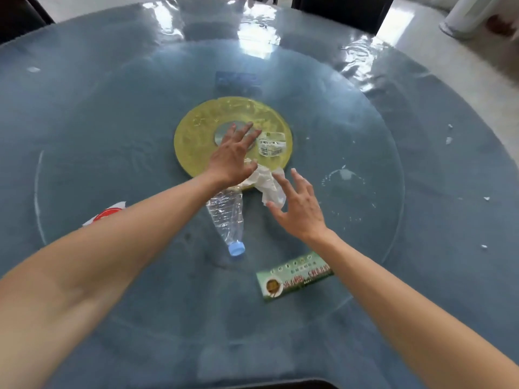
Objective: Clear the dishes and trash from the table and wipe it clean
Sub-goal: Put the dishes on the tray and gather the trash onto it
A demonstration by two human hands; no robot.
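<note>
A crumpled white tissue (266, 182) lies at the near edge of the yellow ring (196, 136) in the middle of the round glass table (112, 108). My left hand (233, 158) hovers over the ring with fingers spread, its thumb touching the tissue. My right hand (297, 211) is open just right of the tissue, fingertips at its edge. An empty clear plastic bottle (227, 217) with a blue cap lies on its side below the tissue. A small clear packet with a label (271, 144) rests on the ring.
A green printed box (295, 277) lies near the front. A red and white wrapper (108, 214) shows beside my left forearm. White scraps (448, 140) and a wet ring mark (344, 175) dot the right side. Dark chairs (337, 9) stand beyond the far edge.
</note>
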